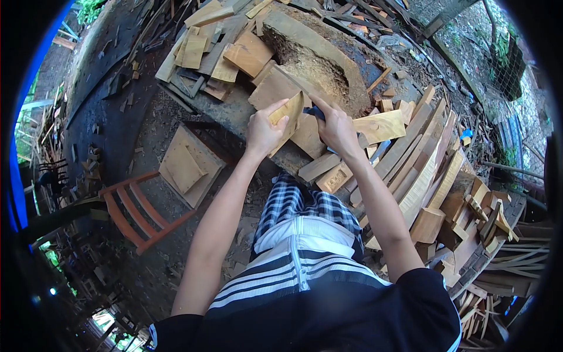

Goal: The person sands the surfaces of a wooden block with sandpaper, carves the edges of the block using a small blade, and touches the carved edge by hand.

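Observation:
My left hand (265, 130) is closed around the lower side of a thin yellowish wooden piece (291, 115) with a curved edge, tilted up over the bench. Close beside it on the right, my right hand (339, 130) grips a small dark blue-black tool (315, 112); its kind is hard to make out, and the fingers hide much of it. The index finger stretches forward toward the wooden piece's edge. Under both hands lies a flat brown board (274, 88). A pale grained board (380, 125) rests just right of my right hand.
Cut wood blocks (251, 53) are heaped at the bench's far left. A sawdust-filled hollow (314, 67) lies beyond my hands. Long wooden strips (423, 158) and offcuts (428, 225) crowd the right. A wooden chair (146, 214) with boards on its seat stands at the left.

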### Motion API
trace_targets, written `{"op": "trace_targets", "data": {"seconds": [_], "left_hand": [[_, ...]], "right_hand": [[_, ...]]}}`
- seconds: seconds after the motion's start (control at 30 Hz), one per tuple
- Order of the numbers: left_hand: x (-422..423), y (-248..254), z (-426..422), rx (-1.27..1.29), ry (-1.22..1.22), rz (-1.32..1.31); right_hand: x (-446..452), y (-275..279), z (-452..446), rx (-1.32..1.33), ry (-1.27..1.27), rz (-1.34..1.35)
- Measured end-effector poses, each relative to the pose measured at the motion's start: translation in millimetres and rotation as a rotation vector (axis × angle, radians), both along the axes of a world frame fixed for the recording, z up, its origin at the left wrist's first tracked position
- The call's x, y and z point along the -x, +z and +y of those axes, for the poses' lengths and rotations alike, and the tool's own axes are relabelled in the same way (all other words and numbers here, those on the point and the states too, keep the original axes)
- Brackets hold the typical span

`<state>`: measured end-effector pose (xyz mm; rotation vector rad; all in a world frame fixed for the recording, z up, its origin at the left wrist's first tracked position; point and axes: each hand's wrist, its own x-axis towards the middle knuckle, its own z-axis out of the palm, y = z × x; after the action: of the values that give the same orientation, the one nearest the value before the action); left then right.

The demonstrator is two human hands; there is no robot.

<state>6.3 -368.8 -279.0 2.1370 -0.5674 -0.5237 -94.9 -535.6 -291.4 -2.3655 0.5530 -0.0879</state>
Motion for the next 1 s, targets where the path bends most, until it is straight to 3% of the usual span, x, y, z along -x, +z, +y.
{"op": "trace_targets", "data": {"seconds": [0.1,0.2,0.3,0.43,0.53,0.6,0.67,0.77,1.0], "left_hand": [[1.8,-0.1,-3.0,-0.014,-0.038,-0.031],[5.7,5.1,-5.5,-0.051,-0.038,-0.049],[14.1,11.5,-10.1,-0.120,-0.061,-0.143],[14.0,13.3,-13.3,-0.141,-0.040,-0.114],[14.2,5.4,-12.3,-0.125,-0.028,-0.136],[4.3,-8.5,-6.3,0.040,-0.013,-0.111],[26.1,25.5,-19.7,-0.180,-0.079,-0.173],[38.0,17.6,-25.0,-0.031,-0.176,-0.372],[35.9,24.2,-19.8,-0.206,-0.104,-0.224]], "right_hand": [[13.9,24.1,8.5,0.050,0.022,0.119],[-7.4,-9.6,-6.8,0.080,-0.011,0.082],[-5.3,-5.3,-6.9,0.070,-0.041,0.038],[23.0,32.9,7.9,0.018,-0.007,0.081],[14.6,23.2,9.6,0.047,0.005,0.065],[5.9,14.4,12.1,0.080,0.000,-0.007],[-1.7,15.8,12.9,0.145,-0.005,0.061],[12.3,11.9,2.8,0.103,-0.013,0.037],[38.1,21.7,12.5,0.086,-0.025,0.046]]}}
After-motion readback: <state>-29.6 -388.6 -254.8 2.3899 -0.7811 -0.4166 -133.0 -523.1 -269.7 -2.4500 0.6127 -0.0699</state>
